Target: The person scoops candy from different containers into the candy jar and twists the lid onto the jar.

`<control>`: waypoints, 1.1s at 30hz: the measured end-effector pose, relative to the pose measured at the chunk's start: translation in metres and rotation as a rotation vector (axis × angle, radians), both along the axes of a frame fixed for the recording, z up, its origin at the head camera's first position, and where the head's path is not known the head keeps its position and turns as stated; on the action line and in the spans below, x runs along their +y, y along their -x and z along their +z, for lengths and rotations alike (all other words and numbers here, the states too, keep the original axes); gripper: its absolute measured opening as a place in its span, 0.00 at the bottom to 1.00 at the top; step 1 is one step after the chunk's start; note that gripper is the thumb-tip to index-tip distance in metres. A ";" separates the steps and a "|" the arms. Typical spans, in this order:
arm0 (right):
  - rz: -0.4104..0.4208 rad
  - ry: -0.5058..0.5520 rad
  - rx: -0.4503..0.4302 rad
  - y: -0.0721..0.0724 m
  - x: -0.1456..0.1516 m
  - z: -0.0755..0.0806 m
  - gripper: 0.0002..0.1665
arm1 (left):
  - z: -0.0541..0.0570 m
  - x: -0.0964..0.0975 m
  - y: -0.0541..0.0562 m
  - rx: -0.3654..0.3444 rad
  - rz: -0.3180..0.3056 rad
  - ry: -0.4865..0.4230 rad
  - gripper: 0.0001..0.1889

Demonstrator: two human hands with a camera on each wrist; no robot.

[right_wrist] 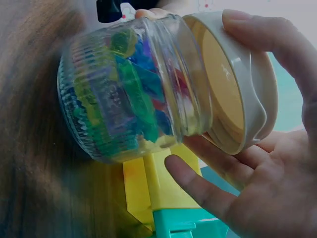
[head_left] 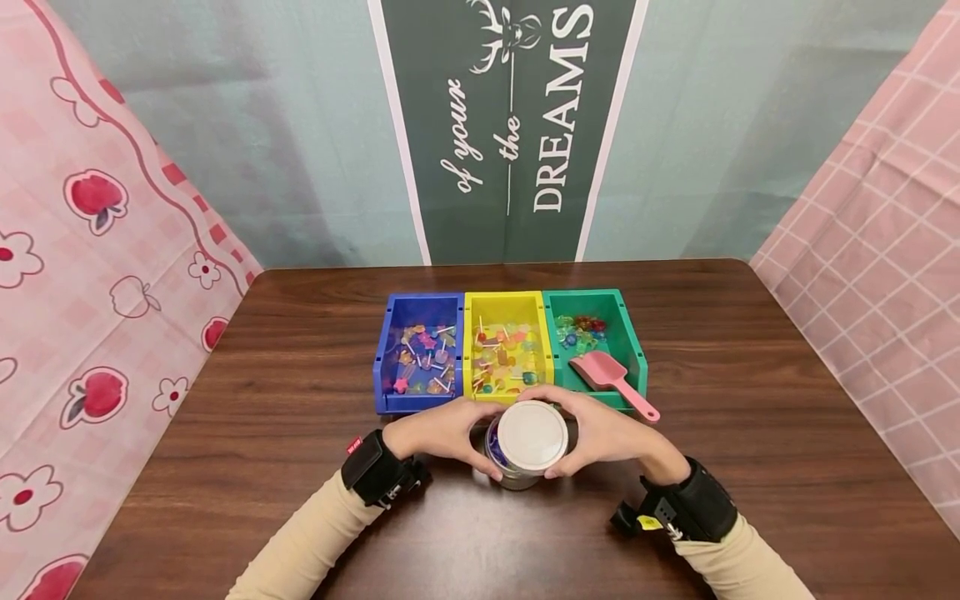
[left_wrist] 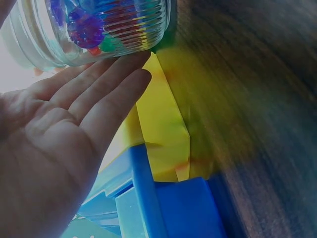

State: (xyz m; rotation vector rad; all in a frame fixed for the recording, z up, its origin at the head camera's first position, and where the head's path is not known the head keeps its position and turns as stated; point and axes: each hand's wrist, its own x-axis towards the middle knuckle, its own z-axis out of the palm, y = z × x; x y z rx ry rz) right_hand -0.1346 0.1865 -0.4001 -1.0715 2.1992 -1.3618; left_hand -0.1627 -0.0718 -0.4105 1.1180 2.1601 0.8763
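Note:
A ribbed clear glass jar [right_wrist: 114,94] filled with colourful translucent pieces stands on the table in front of the bins. Around its side my left hand [head_left: 448,428] holds it, thumb toward me and fingers on the far side. My right hand [head_left: 609,429] grips the cream-white lid [head_left: 532,435] by its edge. In the right wrist view the lid sits tilted at the jar's mouth, with a gap at one side showing its inner face. Purple and blue pieces show beside the lid in the head view.
Just behind the jar, blue [head_left: 418,403], yellow [head_left: 546,333] and green [head_left: 628,333] bins stand joined in a row, holding small candy-like pieces. A pink scoop [head_left: 603,371] lies in the green bin, its handle over the front edge. Dark wooden table [head_left: 285,375] surrounds them.

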 end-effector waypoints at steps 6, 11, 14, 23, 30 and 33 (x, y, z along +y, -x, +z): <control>-0.066 -0.044 0.019 -0.006 -0.007 0.002 0.47 | -0.002 0.000 0.001 0.015 0.000 -0.010 0.40; -0.097 -0.061 0.053 -0.007 -0.011 0.000 0.48 | -0.003 0.000 0.000 0.012 0.002 -0.015 0.40; -0.105 -0.061 0.070 -0.007 -0.013 -0.001 0.48 | -0.002 -0.001 0.000 0.019 0.002 -0.018 0.39; -0.138 -0.090 0.073 -0.009 -0.017 -0.001 0.49 | -0.004 0.001 -0.001 0.039 -0.004 -0.046 0.42; -0.136 -0.119 0.142 -0.012 -0.017 0.000 0.53 | -0.005 0.004 -0.002 0.047 0.006 -0.033 0.41; -0.133 -0.131 0.175 -0.012 -0.017 0.001 0.51 | -0.005 0.005 -0.003 0.033 0.013 -0.016 0.42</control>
